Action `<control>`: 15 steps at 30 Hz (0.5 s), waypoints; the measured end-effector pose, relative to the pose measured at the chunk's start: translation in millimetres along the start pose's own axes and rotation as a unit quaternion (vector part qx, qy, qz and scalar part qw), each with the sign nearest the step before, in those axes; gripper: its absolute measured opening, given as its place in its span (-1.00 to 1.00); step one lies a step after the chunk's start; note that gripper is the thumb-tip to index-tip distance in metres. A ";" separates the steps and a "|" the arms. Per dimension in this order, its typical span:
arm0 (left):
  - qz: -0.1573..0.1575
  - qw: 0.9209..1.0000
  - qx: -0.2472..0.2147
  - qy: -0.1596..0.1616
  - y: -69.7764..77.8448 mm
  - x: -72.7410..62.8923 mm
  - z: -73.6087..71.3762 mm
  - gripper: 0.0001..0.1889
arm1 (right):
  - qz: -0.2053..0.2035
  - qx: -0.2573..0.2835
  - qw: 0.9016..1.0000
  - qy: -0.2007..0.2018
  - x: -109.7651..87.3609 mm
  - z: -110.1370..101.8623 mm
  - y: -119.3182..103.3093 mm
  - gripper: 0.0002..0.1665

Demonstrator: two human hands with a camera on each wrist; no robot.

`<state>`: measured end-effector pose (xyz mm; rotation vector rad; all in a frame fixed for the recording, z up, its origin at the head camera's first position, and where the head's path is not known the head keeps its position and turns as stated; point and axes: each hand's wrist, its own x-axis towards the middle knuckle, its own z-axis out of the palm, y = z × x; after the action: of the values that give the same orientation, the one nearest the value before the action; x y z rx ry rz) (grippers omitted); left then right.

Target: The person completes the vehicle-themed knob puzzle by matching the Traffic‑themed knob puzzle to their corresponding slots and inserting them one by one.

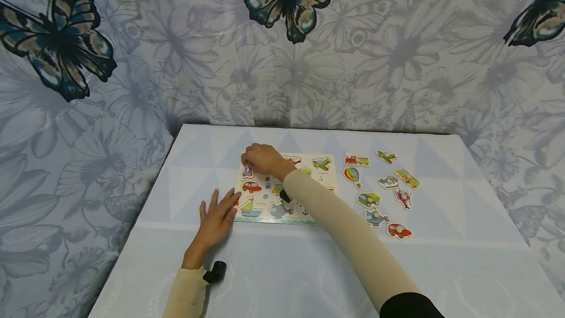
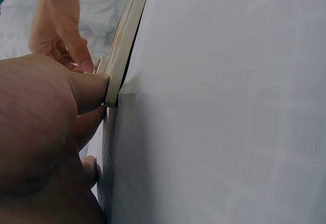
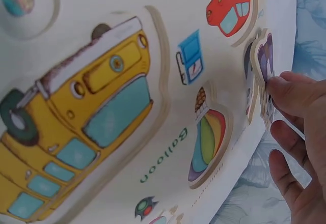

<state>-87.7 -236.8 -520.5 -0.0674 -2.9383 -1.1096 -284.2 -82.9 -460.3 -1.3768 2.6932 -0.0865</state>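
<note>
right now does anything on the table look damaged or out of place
Nothing looks damaged or spilled. The purple piece looks askew, raised from the board, but the right hand is pinching it.

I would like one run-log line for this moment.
Right hand: pinches purple puzzle piece | Left hand: touches edge of puzzle board | Loose vehicle pieces: right of board

Purple piece (image 3: 263, 61) over puzzle board (image 3: 175, 102)

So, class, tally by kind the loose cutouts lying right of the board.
Train: 1
Plane: 1
Balloon: 1
Bus: 1
Car: 1
Truck or jeep: 1
Too small to name: 3 (pale piece, reddish piece, blue piece)
Total: 9
</note>
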 end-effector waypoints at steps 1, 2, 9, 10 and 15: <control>0.000 1.000 0.001 -0.001 0.6 -0.2 -0.5 -0.52 | 0.007 -0.001 1.000 0.001 0.4 0.5 0.0 -0.83; -0.001 1.000 0.003 -0.001 1.1 -0.4 -0.9 -0.52 | 0.013 -0.003 1.000 0.001 0.4 1.1 0.0 -0.83; -0.001 1.000 0.001 -0.001 2.6 -0.4 0.1 -0.52 | 0.028 0.001 1.000 0.012 -0.2 5.5 -0.6 -0.82; 0.000 1.000 0.001 0.001 2.4 -0.3 0.4 -0.52 | 0.028 0.003 1.000 0.013 0.0 6.0 -1.0 -0.83; 0.002 1.000 0.004 0.004 1.5 0.2 -0.2 -0.52 | 0.031 0.007 1.000 0.003 1.9 8.8 -1.7 -0.79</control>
<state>-87.8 -235.8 -519.3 -0.0677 -2.9344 -1.0959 -282.9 -85.4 -469.0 -1.2913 2.7315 -0.1042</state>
